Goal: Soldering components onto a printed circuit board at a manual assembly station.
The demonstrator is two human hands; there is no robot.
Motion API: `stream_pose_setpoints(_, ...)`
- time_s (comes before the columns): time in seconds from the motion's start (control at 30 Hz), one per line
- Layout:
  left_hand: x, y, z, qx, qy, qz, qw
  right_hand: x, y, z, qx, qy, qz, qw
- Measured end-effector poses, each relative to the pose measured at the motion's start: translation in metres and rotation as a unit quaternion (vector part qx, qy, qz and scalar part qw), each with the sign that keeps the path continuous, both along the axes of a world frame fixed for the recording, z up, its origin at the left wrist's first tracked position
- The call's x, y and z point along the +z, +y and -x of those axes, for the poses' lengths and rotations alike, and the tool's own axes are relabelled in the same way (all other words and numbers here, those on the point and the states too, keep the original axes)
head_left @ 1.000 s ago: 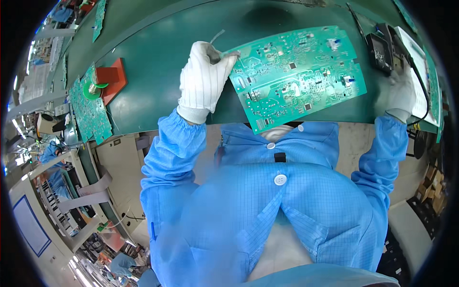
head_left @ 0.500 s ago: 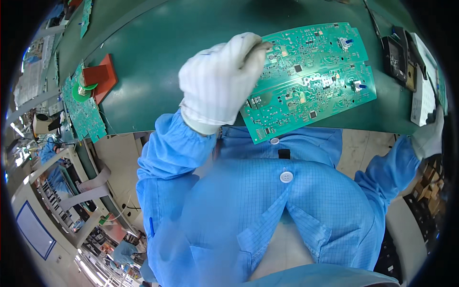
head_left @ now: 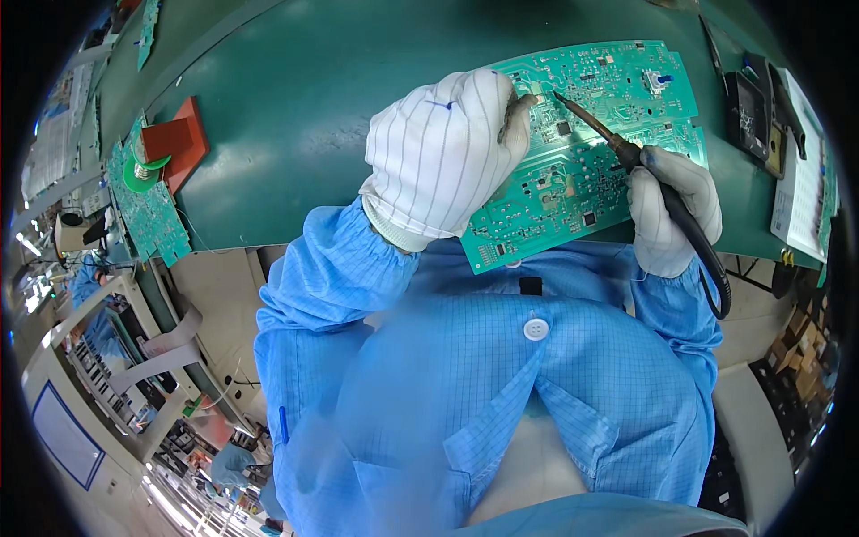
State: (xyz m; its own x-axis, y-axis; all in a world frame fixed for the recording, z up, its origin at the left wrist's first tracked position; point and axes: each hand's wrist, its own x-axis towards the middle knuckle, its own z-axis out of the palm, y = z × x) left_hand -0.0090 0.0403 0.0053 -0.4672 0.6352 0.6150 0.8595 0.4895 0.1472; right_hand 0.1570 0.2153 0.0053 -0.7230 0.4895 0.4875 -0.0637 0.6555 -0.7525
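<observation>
A green circuit board [head_left: 510, 219] with many small parts lies at the table's front edge. My left hand [head_left: 447, 152], in a white striped glove, is over the board's left part. Its thumb and fingers are pinched together; whatever is between them is too small or hidden to make out. My right hand [head_left: 673, 201], gloved too, grips a soldering iron [head_left: 595, 123] with a black handle and cord. The iron's thin tip points to the upper left and is at the board's surface, close to my left fingertips. Part of the board is hidden under both hands.
On the left, a red stand [head_left: 190, 143] with a green spool [head_left: 143, 173] stands by another circuit board [head_left: 148, 215]; a thin wire trails from the spool. At the right are a black tray [head_left: 744, 112] and white sheets [head_left: 795, 201]. The green table [head_left: 286, 134] stretches leftward.
My right hand has come from the far right edge to the board, bringing the soldering iron. My left hand has shifted slightly right, still pinched over the board.
</observation>
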Motion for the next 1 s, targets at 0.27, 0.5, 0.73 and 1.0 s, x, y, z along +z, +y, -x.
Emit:
stream_pose_setpoints(0.27,0.010,0.000,-0.003,0.006,-0.035,0.027,0.999,0.000,-0.002,0.003,-0.008,-0.014,0.011,1.000)
stream_pose_setpoints(0.5,0.014,0.001,0.004,0.002,-0.035,0.026,0.999,0.007,-0.004,0.003,0.009,-0.022,0.057,0.998)
stream_pose_setpoints(0.73,0.003,-0.007,0.081,-0.261,0.012,0.111,0.959,0.009,0.001,-0.006,-0.048,-0.017,0.275,0.960)
stream_pose_setpoints(1.0,0.021,-0.014,0.051,-0.501,-0.249,0.044,0.828,-0.021,0.018,-0.033,0.165,0.136,0.249,0.945)
